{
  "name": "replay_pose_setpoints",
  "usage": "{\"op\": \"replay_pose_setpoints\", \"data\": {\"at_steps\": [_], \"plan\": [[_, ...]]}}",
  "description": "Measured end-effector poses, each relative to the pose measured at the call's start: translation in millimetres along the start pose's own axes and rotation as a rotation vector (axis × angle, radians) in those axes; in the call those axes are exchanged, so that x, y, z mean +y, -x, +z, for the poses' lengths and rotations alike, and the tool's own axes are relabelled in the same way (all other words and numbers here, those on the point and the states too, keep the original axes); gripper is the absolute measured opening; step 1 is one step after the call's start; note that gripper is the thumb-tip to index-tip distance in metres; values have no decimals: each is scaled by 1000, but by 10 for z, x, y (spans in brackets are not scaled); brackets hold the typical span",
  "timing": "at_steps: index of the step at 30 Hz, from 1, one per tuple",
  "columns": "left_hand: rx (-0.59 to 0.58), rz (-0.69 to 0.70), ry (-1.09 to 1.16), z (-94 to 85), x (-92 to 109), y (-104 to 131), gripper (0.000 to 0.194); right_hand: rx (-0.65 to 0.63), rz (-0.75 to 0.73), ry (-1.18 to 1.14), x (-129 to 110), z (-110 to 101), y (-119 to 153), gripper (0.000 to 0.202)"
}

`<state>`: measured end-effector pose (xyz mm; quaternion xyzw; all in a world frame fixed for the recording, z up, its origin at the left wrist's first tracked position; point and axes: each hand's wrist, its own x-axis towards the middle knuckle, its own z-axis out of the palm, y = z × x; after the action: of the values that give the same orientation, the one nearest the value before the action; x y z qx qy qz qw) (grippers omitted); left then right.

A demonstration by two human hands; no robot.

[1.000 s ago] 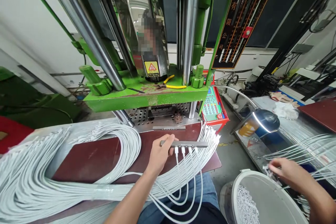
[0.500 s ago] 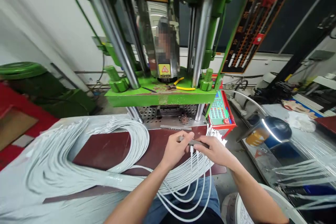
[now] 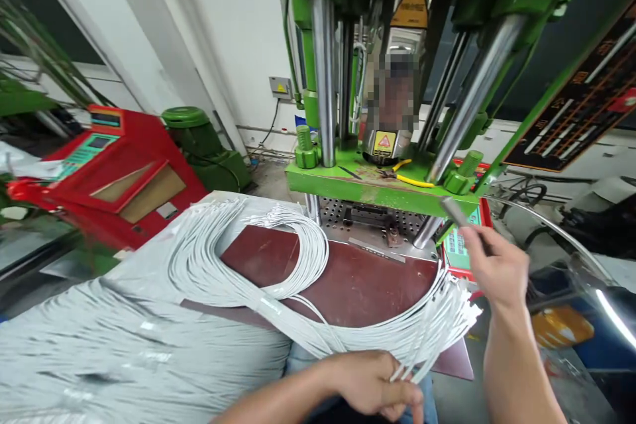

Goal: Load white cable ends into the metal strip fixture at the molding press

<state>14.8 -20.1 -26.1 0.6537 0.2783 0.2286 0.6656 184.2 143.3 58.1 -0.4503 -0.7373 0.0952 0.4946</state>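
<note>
So the right grip (image 3: 497, 271) is closed around one end of a flat metal bar (image 3: 452, 211), the free end sticking up and tipped left, in front of the press. The bar's a bit blurry, so I can't make out any detail on it. Lower down, the left grip (image 3: 375, 384) is curled in and pinching a few white cables (image 3: 420, 368) between the fingers, right in front of the person's lap. Just behind that, a fat cable bundle (image 3: 238, 285) sweeps across a brown board (image 3: 368, 285) on the table (image 3: 144, 264), with a bunch of white ends fanned out at the right. A second metal strip (image 3: 377, 250) lies along the board's back edge, near the perforated plate (image 3: 338, 213). Above it there's the green press (image 3: 382, 195), with yellow-handled pliers (image 3: 415, 181) lying on its ledge. Over on the left you've got a big heap of pale cables (image 3: 149, 358) down low, and past the table a red machine (image 3: 134, 179) next to a green motor-looking unit (image 3: 199, 146).
</note>
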Motion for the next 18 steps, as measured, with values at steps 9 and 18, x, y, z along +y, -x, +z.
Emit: {"op": "replay_pose_setpoints", "data": {"at_steps": [9, 18], "plan": [[1616, 199, -470, -815, 447, 792, 54, -320, -30, -78, 124, -34, 333, 31], [1866, -241, -551, -1553, 140, 1566, 44, -830, -135, 191, 334, 852, 897, 36]]}}
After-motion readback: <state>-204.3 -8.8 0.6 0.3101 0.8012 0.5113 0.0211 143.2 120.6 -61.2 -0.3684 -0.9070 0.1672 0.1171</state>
